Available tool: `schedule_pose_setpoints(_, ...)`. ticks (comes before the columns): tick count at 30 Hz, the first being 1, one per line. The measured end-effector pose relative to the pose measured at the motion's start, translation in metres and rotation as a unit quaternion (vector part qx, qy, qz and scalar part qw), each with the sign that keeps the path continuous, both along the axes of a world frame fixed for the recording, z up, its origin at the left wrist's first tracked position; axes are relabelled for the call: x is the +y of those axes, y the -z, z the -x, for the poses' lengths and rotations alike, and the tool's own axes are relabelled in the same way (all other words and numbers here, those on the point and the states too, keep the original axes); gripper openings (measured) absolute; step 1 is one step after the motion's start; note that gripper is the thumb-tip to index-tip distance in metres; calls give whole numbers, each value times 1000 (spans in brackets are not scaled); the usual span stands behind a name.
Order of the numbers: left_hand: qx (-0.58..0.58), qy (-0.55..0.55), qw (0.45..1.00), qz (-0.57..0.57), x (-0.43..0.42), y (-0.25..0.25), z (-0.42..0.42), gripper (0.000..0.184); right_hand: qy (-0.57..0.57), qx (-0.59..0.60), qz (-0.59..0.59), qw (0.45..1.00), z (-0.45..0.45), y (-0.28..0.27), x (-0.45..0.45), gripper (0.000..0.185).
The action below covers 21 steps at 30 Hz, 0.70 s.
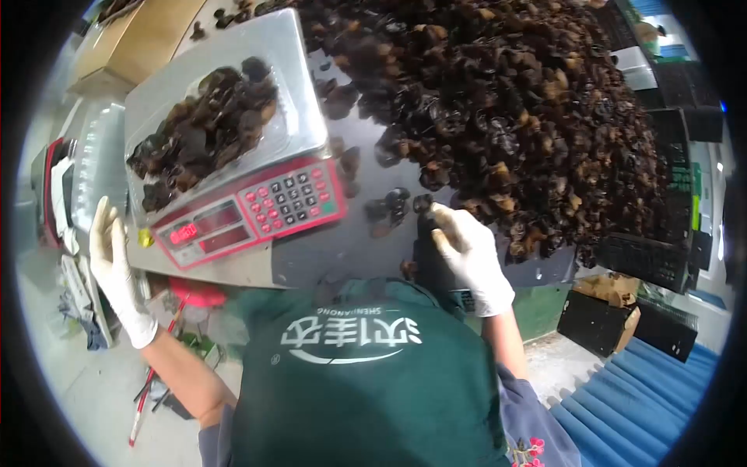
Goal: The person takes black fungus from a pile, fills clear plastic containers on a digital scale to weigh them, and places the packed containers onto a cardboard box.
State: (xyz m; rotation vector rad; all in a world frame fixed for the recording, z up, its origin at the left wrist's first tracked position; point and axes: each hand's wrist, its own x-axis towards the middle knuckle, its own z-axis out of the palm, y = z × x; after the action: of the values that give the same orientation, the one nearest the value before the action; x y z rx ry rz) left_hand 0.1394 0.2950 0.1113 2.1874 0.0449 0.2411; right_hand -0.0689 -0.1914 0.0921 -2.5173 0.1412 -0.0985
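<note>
My left hand (120, 272), in a white glove, is raised beside the left corner of the scale with its fingers stretched out and nothing in them. On the red digital scale (261, 204), a metal pan (292, 101) carries a heap of dark brown wood ear mushrooms (206, 128). My right hand (471, 261), also gloved, is at the near edge of the large mushroom pile (506, 117). Its thumb and fingertips close on a small dark wood ear mushroom (422, 204). A few loose pieces (395, 204) lie on the wet tabletop just left of it.
Cardboard (136, 43) stands behind the scale at the far left. Black crates (646, 261) line the right side of the table. A green apron (334, 381) covers my front. Blue corrugated material (638, 405) lies at lower right.
</note>
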Motion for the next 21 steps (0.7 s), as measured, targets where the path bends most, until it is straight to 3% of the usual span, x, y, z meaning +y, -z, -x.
schedule_pose_setpoints(2, 20, -8, 1000, -20, 10, 6, -3, 43, 92, 91, -100, 987, 3, 9, 3, 35)
schedule_pose_setpoints(8, 0, -11, 1000, 14, 4, 8, -3, 44, 100, 50, -107, 988, -8, 18, 22, 33)
schedule_pose_setpoints(12, -11, -12, 1000, -4, -17, 2, 2, 44, 0, 19, 47, 999, -34, 12, 43, 55)
schedule_pose_setpoints(13, -21, -5, 1000, 14, -25, -2, 3, 44, -28, 65, 69, 995, -38, 11, 49, 63)
schedule_pose_setpoints(16, -21, -30, 999, -9, -36, -15, 8, 44, -98, -9, 134, 986, -47, 31, 57, 44)
schedule_pose_setpoints(17, -21, -45, 998, -49, -40, -23, 12, 44, -98, -15, 146, 984, -47, 37, 58, 40)
schedule_pose_setpoints(21, -46, -53, 997, -25, -26, -18, 16, 49, -96, -33, 145, 984, -57, 40, 59, 33)
